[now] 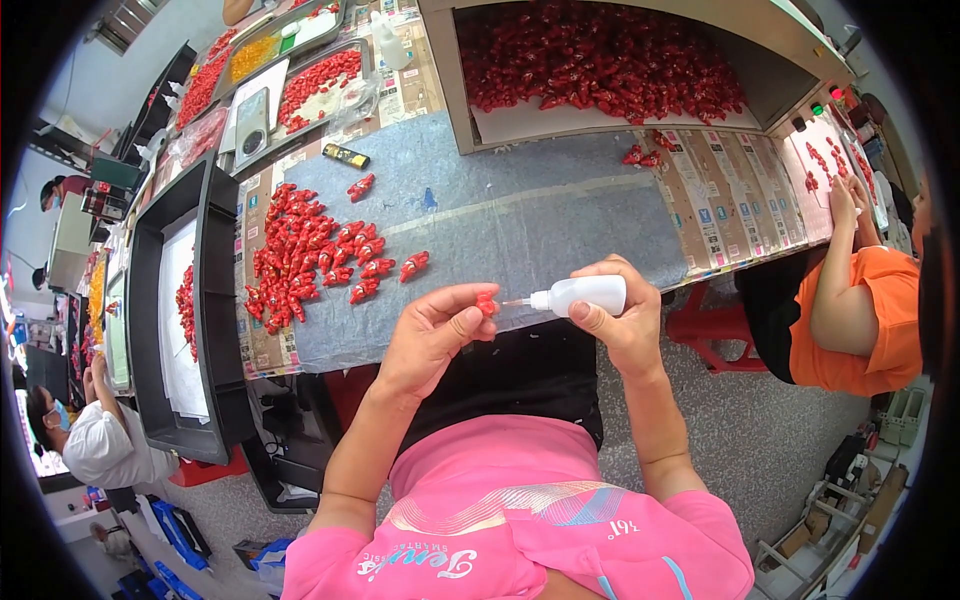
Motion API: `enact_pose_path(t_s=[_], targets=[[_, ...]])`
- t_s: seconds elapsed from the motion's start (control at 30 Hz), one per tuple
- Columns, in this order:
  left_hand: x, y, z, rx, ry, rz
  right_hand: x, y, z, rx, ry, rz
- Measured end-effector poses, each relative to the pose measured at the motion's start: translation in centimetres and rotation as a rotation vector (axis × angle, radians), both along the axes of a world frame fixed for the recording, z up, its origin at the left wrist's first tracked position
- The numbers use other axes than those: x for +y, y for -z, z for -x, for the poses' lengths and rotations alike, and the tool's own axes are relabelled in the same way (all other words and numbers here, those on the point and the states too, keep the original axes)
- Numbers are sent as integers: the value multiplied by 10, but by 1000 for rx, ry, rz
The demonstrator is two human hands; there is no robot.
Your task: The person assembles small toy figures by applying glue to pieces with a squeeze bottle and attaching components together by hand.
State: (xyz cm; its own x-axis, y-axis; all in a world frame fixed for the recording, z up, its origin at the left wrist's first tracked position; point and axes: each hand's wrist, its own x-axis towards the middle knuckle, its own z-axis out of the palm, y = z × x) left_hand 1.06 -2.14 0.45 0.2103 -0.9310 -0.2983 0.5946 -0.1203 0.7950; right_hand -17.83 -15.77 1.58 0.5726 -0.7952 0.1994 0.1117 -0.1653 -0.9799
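Observation:
My left hand [432, 335] pinches a small red figure [486, 303] between thumb and fingers, just above the table's near edge. My right hand [618, 318] grips a small white squeeze bottle [583, 295] lying sideways, its thin nozzle tip pointing left and nearly touching the red figure. A pile of similar red figures [310, 255] lies on the grey table surface [520, 215] to the left of my hands.
A large box [455, 90] full of red pieces stands at the back. A black tray [215, 300] sits at the left edge. Metal trays of red and yellow pieces [300, 85] lie far left. A person in orange [860, 310] sits at right; others work at left.

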Motion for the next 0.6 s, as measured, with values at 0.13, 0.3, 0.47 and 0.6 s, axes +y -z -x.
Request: enact_pose_path(t_s=[0.13,0.3,0.47,0.6], targets=[[0,-1,0,-3,3,-6,0,-1,-1,3,-6,-37],[0,1,0,-13,0,6,1,-2,0,0,-10,-13],[0,2,1,-8,-15,17,3,0,2,23,-2,10],[0,4,3,6,-41,50,5,2,2,37,16,46]])
